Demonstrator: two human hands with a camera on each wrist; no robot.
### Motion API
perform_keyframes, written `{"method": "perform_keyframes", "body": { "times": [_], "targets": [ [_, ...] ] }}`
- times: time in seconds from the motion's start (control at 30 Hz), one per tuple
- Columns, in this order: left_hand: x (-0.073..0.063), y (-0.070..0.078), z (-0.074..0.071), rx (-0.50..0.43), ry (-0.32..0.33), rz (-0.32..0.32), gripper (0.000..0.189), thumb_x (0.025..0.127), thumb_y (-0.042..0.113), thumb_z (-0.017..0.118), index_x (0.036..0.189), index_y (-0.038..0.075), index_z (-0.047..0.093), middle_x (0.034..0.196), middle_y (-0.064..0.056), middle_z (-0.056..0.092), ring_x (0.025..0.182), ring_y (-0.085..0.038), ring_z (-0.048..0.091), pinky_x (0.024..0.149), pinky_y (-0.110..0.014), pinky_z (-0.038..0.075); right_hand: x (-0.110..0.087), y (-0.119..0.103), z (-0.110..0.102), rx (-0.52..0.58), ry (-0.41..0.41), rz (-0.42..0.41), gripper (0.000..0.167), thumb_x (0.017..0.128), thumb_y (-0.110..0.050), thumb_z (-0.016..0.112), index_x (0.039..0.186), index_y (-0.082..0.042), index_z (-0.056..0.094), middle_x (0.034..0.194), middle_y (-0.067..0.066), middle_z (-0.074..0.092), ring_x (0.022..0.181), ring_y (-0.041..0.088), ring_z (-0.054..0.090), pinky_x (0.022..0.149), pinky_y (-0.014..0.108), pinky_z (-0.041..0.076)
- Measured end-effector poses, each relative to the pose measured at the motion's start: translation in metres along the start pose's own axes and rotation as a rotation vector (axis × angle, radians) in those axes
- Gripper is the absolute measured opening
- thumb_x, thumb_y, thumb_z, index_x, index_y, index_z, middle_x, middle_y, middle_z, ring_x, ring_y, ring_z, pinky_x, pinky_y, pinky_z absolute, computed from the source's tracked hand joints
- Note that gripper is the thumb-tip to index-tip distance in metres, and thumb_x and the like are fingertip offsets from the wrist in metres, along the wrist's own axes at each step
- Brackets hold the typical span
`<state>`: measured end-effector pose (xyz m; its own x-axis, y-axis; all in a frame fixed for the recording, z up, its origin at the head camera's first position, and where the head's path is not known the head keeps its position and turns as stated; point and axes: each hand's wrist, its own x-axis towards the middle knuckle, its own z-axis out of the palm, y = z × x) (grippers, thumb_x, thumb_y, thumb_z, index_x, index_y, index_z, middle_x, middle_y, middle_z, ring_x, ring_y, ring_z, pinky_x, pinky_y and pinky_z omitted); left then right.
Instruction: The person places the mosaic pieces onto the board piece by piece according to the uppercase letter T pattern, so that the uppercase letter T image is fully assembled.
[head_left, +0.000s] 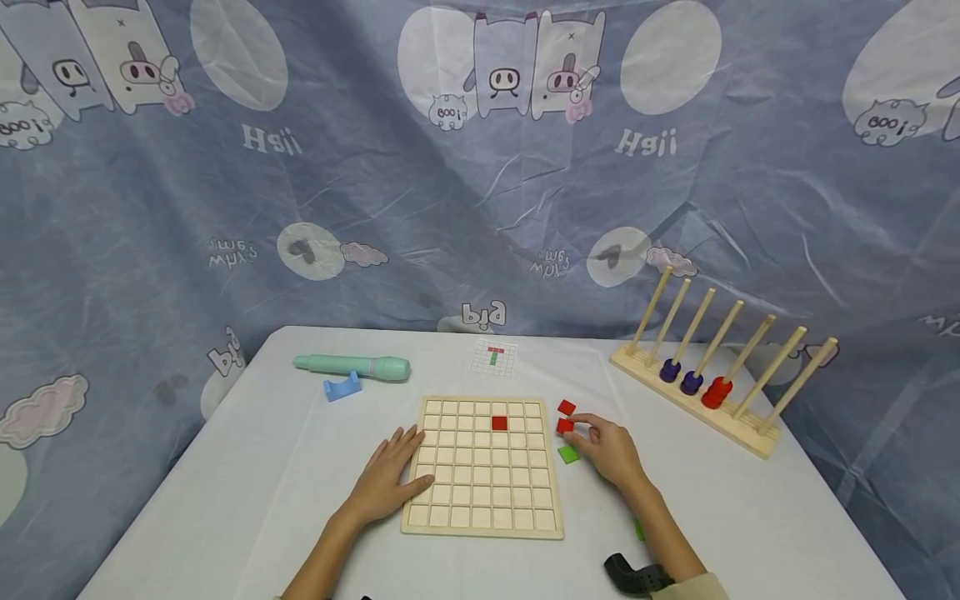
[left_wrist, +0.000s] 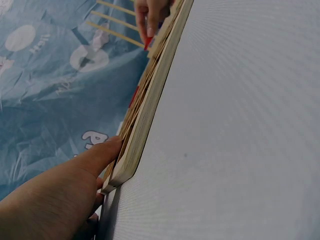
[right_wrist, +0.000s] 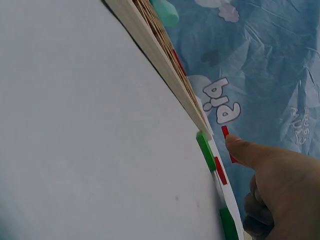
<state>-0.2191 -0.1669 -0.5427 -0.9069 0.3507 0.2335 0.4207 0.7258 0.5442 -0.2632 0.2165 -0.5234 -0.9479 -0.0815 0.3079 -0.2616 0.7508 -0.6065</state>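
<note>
Currently, your right grip (head_left: 609, 452) pinches a small red square tile (head_left: 564, 426) above the white bench (head_left: 225, 517), just right of the pale wooden grid board (head_left: 482, 533). Inside that board, one flat red piece (head_left: 499, 423) fills the second row's fifth compartment, counting from the far left corner. Your left grip (head_left: 384, 482), fingers extended, rests on the board's left edge. Dark blue rings (head_left: 692, 383) and red rings (head_left: 717, 393) encircle the wooden rack's (head_left: 628, 357) pegs.

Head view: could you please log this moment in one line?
left hand: rests on grid board | right hand: pinches red tile | placed tile: one, red
</note>
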Motion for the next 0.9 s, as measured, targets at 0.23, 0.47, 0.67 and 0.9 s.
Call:
{"method": "perform_keyframes", "body": {
  "times": [0.23, 0.47, 0.67, 0.9],
  "targets": [
    [0.0, 0.0, -0.001, -0.003, 0.0, 0.003, 0.075, 0.086, 0.047, 0.059, 0.143, 0.006, 0.034, 0.148, -0.013, 0.028, 0.137, -0.033, 0.017, 0.11, -0.051, 0.01, -0.002, -0.032, 0.019, 0.02, -0.038, -0.07, 0.029, 0.077, -0.033, 0.075, 0.101, -0.018, 0.07, 0.048, -0.008, 0.031, 0.043, 0.003, 0.023, 0.04, 0.02, 0.019],
    [0.0, -0.001, 0.001, 0.001, 0.017, 0.015, 0.074, 0.086, 0.046, 0.06, 0.142, 0.005, 0.034, 0.147, -0.014, 0.029, 0.137, -0.034, 0.019, 0.109, -0.052, 0.012, 0.002, -0.054, 0.041, 0.047, -0.1, -0.094, 0.031, 0.078, -0.035, 0.074, 0.104, -0.019, 0.069, 0.046, -0.009, 0.031, 0.042, 0.003, 0.023, 0.04, 0.019, 0.018],
    [-0.002, -0.001, 0.001, -0.003, 0.009, 0.005, 0.075, 0.086, 0.048, 0.059, 0.143, 0.006, 0.034, 0.148, -0.012, 0.028, 0.137, -0.033, 0.018, 0.109, -0.051, 0.011, 0.01, -0.067, 0.059, 0.08, -0.112, -0.14, 0.034, 0.079, -0.034, 0.073, 0.107, -0.016, 0.069, 0.046, -0.01, 0.032, 0.042, 0.003, 0.025, 0.039, 0.019, 0.02],
    [0.0, -0.002, 0.0, 0.012, -0.018, -0.018, 0.076, 0.086, 0.051, 0.057, 0.144, 0.01, 0.031, 0.15, -0.008, 0.025, 0.139, -0.028, 0.014, 0.111, -0.046, 0.008, 0.025, -0.074, 0.076, 0.056, -0.094, -0.186, 0.033, 0.079, -0.033, 0.072, 0.107, -0.014, 0.069, 0.045, -0.01, 0.031, 0.041, 0.003, 0.021, 0.04, 0.021, 0.021]
  ]
}}
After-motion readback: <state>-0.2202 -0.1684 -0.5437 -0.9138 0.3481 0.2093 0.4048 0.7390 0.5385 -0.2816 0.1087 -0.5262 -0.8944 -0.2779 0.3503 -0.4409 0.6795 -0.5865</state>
